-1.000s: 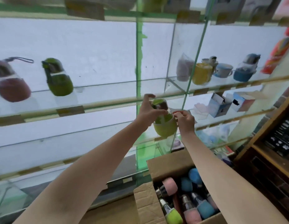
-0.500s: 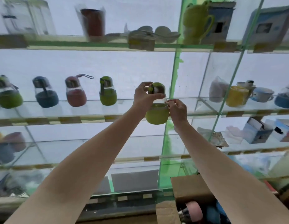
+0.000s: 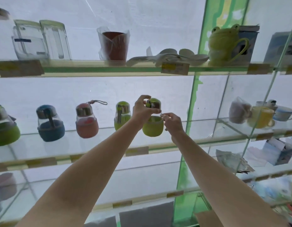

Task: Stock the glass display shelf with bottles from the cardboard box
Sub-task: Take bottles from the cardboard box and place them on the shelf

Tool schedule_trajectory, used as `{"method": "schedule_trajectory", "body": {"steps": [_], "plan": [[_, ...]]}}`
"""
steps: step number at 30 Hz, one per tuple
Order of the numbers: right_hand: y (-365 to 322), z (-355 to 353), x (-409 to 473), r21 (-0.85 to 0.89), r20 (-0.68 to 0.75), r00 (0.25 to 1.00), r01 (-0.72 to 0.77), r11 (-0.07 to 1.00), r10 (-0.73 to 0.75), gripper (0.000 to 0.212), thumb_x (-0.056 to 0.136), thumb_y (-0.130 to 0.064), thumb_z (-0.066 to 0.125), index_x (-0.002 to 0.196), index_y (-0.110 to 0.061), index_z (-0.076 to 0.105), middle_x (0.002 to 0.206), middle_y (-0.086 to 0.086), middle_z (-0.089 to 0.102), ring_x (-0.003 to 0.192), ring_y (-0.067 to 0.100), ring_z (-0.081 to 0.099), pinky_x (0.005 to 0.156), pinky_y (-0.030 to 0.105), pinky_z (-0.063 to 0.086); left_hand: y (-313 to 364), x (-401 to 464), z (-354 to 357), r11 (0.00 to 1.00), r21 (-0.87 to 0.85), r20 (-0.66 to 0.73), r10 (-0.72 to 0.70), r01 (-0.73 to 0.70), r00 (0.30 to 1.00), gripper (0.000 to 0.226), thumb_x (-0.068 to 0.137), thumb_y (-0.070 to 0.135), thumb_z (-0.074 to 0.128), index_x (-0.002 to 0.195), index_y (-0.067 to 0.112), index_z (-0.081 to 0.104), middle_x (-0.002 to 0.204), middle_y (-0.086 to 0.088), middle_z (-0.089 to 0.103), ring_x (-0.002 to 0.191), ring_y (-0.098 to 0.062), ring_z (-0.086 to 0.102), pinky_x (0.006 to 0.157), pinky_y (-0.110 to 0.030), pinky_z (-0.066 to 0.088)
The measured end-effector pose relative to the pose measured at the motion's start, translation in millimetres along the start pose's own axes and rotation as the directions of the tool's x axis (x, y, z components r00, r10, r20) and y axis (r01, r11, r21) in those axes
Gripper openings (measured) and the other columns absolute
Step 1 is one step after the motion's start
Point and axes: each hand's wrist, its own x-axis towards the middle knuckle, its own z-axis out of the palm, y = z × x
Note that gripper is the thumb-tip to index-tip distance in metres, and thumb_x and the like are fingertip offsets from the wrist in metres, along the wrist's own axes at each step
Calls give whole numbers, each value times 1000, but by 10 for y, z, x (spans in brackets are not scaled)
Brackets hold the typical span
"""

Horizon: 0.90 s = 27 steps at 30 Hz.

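Note:
A green bottle (image 3: 153, 126) with a clear top and green lid hangs just above the middle glass shelf (image 3: 158, 147), right of the row. My left hand (image 3: 142, 110) grips its neck and lid from the left. My right hand (image 3: 172, 122) pinches its right side near the clear part. Along the same shelf stand a second green bottle (image 3: 121, 116), a pink bottle (image 3: 86, 122) with a cord loop, a blue bottle (image 3: 50, 126) and a third green bottle (image 3: 4, 128) at the far left. One corner of the cardboard box (image 3: 207, 219) shows at the bottom right.
A green upright post (image 3: 191, 112) stands just right of the held bottle. Mugs (image 3: 263, 117) fill the right-hand shelf bay. The upper shelf carries glass jars (image 3: 40, 40), a wrapped red cup (image 3: 115, 45), spoons and a frog mug (image 3: 223, 45). Lower shelves hold boxes and packets.
Both hands have lifted the green bottle from above the box up to the middle shelf level. My view has tilted upward, so the box has nearly left the frame.

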Motion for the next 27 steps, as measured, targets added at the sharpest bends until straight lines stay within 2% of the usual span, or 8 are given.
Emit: {"method": "schedule_trajectory", "body": {"steps": [3,7,11,15,18,23,27], "plan": [[26,180,109,-8,-15,999,-29,1000,29,20,96,-17,52,104,-13,71,94,3,67,83,18,58,75,35,49,-120,217,-99,1000,21,46,9,-10,999,73,54,22,95,117,30,59,111,1,62,101,-22,63,76,-38,57],[54,349,238,11,-58,997,-55,998,56,20,96,-15,54,105,-12,71,98,6,69,84,19,62,75,36,53,-206,417,-173,999,44,93,8,-12,996,72,56,22,95,117,29,58,111,-1,63,101,-23,62,81,-43,59],[102,480,299,13,-55,997,-61,998,61,21,95,-8,55,109,-9,70,107,13,70,97,28,66,90,45,56,-252,562,-230,999,47,155,-21,13,988,62,66,4,85,119,21,58,115,-8,61,104,-29,64,88,-46,58],[129,490,310,-7,-58,995,-82,997,82,23,95,-9,57,115,-7,68,106,11,69,96,27,65,91,44,57,-234,635,-313,997,76,181,-4,-10,983,49,73,2,80,117,15,61,119,-9,61,105,-26,62,88,-41,57],[126,444,290,-2,-68,994,-88,996,87,21,94,-9,59,112,-7,68,98,7,66,82,18,61,85,40,57,-199,612,-328,995,83,169,32,-47,985,43,75,5,79,113,16,64,115,-6,63,104,-23,62,87,-39,58],[133,287,169,8,-68,994,-81,997,81,19,95,-12,60,111,-8,69,99,5,67,90,21,63,86,39,59,-51,450,-236,988,134,125,59,-75,990,29,77,9,75,103,19,68,100,1,69,96,-21,67,79,-34,58],[136,34,25,51,-73,994,-79,996,83,17,95,-12,60,108,-8,69,94,3,66,89,20,63,87,40,60,113,229,-62,963,259,47,68,-78,997,22,78,10,68,95,24,67,90,7,69,102,-26,63,91,-47,53]]}}
